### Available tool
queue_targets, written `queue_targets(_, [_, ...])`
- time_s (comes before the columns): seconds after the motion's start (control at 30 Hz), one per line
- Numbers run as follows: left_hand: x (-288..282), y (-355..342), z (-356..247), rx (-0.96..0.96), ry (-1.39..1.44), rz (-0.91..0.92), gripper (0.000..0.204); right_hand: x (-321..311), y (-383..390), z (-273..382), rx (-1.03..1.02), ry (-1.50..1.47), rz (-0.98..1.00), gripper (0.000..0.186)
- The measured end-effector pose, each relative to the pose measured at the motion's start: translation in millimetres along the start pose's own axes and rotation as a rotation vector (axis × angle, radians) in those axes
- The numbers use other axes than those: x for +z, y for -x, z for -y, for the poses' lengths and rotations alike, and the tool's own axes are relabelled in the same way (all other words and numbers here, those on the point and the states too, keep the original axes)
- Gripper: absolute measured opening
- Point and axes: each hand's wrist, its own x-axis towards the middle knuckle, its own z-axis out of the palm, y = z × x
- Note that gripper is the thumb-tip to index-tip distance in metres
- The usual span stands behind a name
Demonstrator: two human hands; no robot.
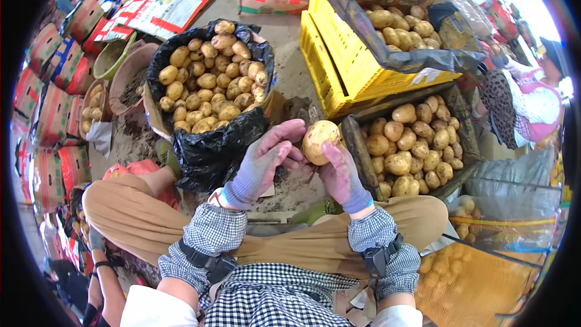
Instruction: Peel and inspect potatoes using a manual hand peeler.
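Note:
A pale yellow potato (319, 139) is held up in front of me by the fingers and thumb of my right hand (344, 177). My left hand (264, 166) is close by on its left side, fingers loosely stretched and the thumb apart; whether a fingertip touches the potato I cannot tell. Both hands wear purple-grey gloves stained with soil. To the left, a basket lined with a black plastic bag (213, 156) is heaped with potatoes. Just right of my right hand stands a dark-lined crate (353, 145) full of potatoes.
Yellow crates (345, 63) rise behind, the top one lined and partly filled with potatoes. A pinkish tub (128, 79) and red-and-tan cartons (48, 109) stand left. Potatoes lie in an orange mesh sack (478, 281) at lower right. Another person (532, 97) sits at right.

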Motion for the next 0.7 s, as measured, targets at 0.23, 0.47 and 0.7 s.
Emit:
queue_targets(0.23, [-1,-10,4,-0.026,-0.004,-0.065,0.050,-22,78,80,-0.381,-0.026,-0.436,0.045])
queue_targets(0.47, [-94,-5,45,-0.027,0.095,-0.207,0.056,43,338,191,-1.252,1.149,-1.595,0.021])
queue_targets(0.7, [-80,4,47,0.182,0.095,0.016,0.055,11,636,295,-0.948,1.556,-2.376,0.030])
